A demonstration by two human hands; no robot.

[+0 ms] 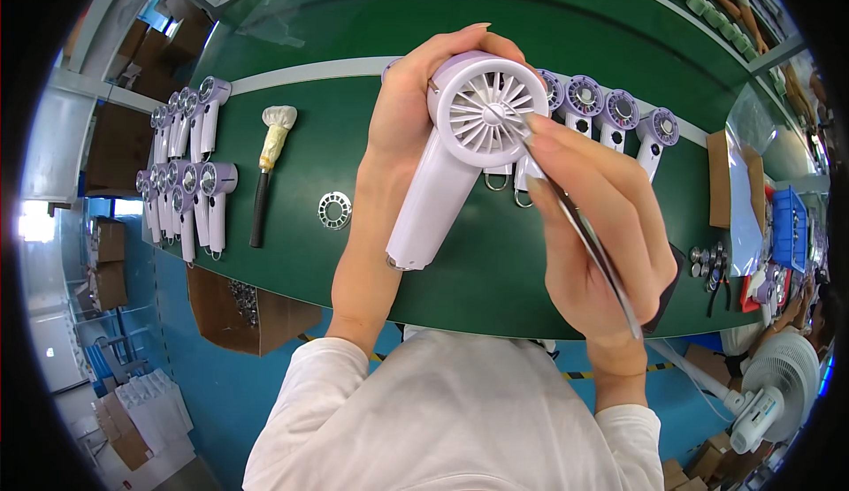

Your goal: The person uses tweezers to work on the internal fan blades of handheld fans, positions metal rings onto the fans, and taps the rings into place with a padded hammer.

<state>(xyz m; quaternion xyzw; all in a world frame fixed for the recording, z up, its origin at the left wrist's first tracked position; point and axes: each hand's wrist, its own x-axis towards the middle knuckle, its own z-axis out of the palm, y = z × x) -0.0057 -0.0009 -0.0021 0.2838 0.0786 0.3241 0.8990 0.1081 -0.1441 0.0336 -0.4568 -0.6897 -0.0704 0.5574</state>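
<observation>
My left hand [409,106] is wrapped round the head of a pale lilac handheld fan [435,197], whose handle slants down to the left. The fan's round face shows white radial blades and a small hub. In my right hand [601,226] is a pair of metal tweezers [594,248], pinched like a pen. Their tips reach the middle of the fan face, close to the hub; whether they grip anything there is too small to tell. A loose silver-and-white ring [334,211] with holes lies on the table left of my left forearm.
Several similar fans [177,186] stand grouped at the left of the green table [301,270]; more fans [619,111] lie behind my right hand. A black-handled brush [265,173] lies left. At right are a blue bin [789,226], pliers [718,288] and a white standing fan [778,385].
</observation>
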